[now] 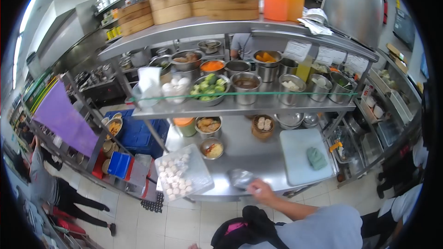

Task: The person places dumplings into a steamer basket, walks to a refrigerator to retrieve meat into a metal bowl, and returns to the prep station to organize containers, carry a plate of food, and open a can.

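At the front edge of the steel table (249, 147), my right hand (262, 192) has its fingers closed on the rim of a shiny, blurred bowl-like item (240, 178). Only a small bit of my left hand (193, 246) shows at the bottom edge, its fingers mostly cut off. Left of the shiny item, a clear tray (200, 175) holds several round white pieces. Behind are a metal bowl of pale and red food (212, 148) and a round bamboo steamer (262, 127) with dumplings. A green cloth (316, 158) lies on the white cutting board (295, 157) at the right.
A steel shelf (184, 110) with several food containers crosses above the table, with stacked bamboo steamers (170, 7) higher up. Blue bins (144, 133) stand left. One person (50, 191) is at the far left, others at the right edge and one behind the shelf.
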Available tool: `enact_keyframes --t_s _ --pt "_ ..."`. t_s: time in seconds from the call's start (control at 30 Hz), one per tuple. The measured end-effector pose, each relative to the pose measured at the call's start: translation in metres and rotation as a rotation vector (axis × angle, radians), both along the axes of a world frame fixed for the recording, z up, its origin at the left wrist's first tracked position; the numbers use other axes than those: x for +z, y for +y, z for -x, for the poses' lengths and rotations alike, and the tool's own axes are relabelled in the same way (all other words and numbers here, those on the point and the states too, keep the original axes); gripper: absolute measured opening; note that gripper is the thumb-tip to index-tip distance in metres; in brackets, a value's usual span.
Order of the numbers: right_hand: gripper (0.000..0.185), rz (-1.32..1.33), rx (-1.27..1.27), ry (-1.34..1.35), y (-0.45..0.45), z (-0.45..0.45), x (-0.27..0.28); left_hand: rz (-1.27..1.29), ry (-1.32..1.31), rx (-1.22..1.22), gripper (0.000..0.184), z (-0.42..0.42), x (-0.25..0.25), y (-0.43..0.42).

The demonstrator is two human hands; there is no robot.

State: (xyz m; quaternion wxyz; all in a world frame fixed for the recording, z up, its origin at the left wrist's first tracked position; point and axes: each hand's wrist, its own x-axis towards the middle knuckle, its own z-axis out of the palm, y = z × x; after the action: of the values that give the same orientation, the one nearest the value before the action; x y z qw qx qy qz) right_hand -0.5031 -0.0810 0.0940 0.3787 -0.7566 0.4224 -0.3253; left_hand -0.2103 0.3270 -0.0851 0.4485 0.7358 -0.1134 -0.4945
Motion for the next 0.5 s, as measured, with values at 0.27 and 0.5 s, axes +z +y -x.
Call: enact_keyframes --t_s 0.27,0.5 --pt "0.027 0.282 1.097 -0.006 0.13 -0.223 0.043 0.581 0.301 0.257 0.075 -0.098 0.179 -0.071" --pt "0.032 -0.708 0.643 -0.209 0.171 -0.358 0.002 0.559 -0.174 0.175 0.056 -0.212 0.169 -0.035"
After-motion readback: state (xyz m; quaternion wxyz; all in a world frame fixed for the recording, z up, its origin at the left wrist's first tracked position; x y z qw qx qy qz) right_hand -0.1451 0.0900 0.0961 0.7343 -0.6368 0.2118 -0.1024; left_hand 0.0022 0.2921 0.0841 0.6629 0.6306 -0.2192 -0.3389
